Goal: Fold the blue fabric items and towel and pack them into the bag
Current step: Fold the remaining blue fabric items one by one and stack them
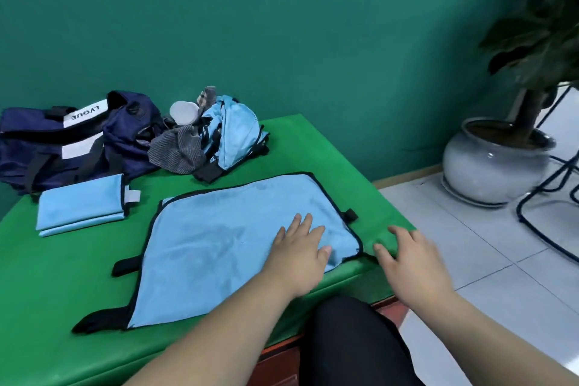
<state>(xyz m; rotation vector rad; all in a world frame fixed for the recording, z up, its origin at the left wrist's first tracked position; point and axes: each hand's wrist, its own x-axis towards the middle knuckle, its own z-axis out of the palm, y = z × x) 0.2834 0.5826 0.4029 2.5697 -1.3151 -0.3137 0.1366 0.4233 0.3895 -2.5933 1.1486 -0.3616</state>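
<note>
- A dark-clad knee [351, 341] is showing at the near edge of the green-covered table [47, 291].
- The left hand [299, 255] is lying palm down on the spread blue fabric [225, 238], with its fingers straight and slightly fanned, pressing the near right part of the sheet flat.
- The right hand [413, 263] is sitting just beside the sheet's right corner, over the table's edge, with its fingers spread and holding nothing. Blur is hiding whether it is touching the green cover.
- The spread blue fabric is lying flat in the middle of the table. Black trim is running round it and black straps are sticking out at its left, near-left and right sides.
- A folded blue piece [80, 205] with a white label is resting to the left of the sheet, apart from it.
- Behind that, the navy bag [72, 141] is sitting against the green wall [282, 25].
- A grey towel [177, 150] is lying bunched against the bag's right end, and a crumpled blue fabric item [233, 131] is heaped just beside it.
- On the tiled floor to the right, a pale plant pot [495, 166] is standing well apart from the table.
</note>
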